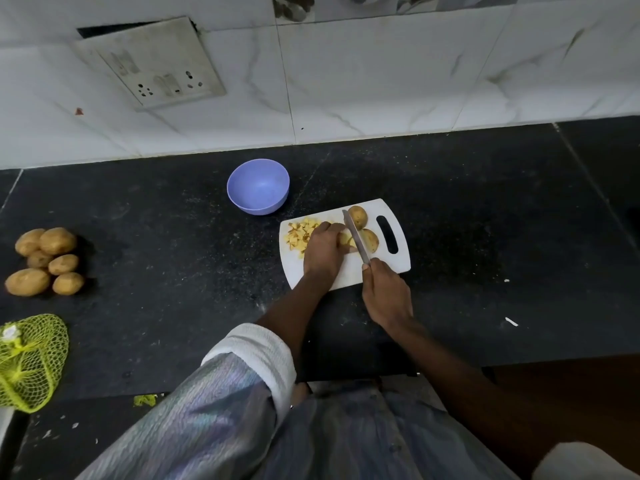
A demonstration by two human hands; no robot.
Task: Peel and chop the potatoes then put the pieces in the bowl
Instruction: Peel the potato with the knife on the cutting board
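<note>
In the head view, a white cutting board (349, 275) is seen on the dark counter (173, 237), with an empty purple bowl (258, 186) just beyond its far left corner. A potato piece (346, 239) is held down on the board under the curled fingers of the left hand (323, 251), and most of it is hidden by them. The knife (356, 236) is gripped by the right hand (386, 291), fingers wrapped round the handle. The blade is laid immediately to the right of the left fingertips, its long axis running from the near handle away toward the wall, across the held piece. The cut is judged to depend on that narrow gap between blade and fingers. Chopped cubes (299, 233) are heaped to the left of the left hand. Two unpeeled pieces (358, 216) are lying right of the blade. Whole potatoes (46, 259) are grouped well apart at the far left, beside a green net bag (29, 362).
</note>
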